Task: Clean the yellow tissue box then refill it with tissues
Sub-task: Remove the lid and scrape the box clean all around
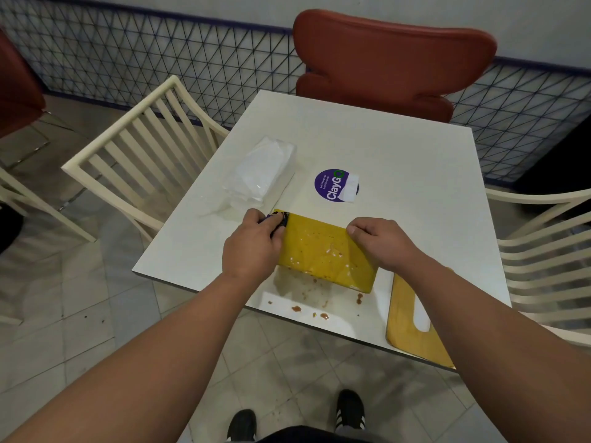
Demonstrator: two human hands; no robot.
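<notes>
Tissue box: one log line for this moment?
phase: cleaning | left hand: holds dark cloth on yellow tissue box | right hand: steadies box | tissue pack: untouched

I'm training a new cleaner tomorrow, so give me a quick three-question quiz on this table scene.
1. True or false: the yellow tissue box is already clean.
2. Which hand holds the dark cloth? A) left hand B) right hand
3. Fill in: the wrapped tissue pack lies on the ____, apart from the box.

Key: 1 false, spots remain on it; 2 A; 3 table.
</notes>
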